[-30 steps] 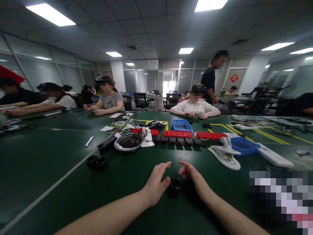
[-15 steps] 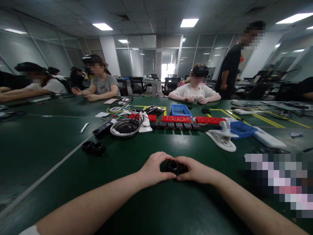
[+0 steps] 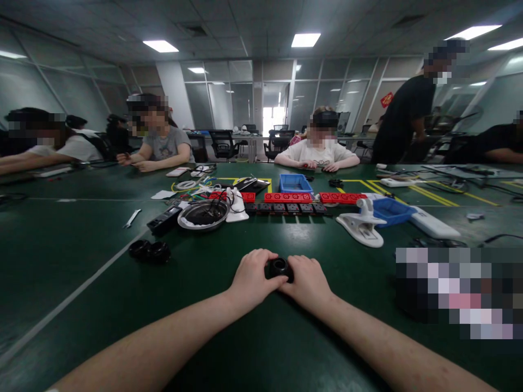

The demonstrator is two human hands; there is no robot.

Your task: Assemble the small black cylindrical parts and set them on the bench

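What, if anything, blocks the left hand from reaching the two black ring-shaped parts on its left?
Nothing, so probably yes: only bare green table lies between the left hand and the two black ring-shaped parts, though it and the right hand grip a small black round part.

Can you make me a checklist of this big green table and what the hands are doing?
Surface: green table with white and yellow lines.
Job's things: black round part, held between both hands.
Clutter: black rings, metal bowl, red power strips, blue tray, white clamp, wrench.
Grippers: left hand and right hand both closed on the part.
Cables: coloured wires behind the bowl; black cable far right.
Surroundings: seated people across the table, one person standing, glass walls.
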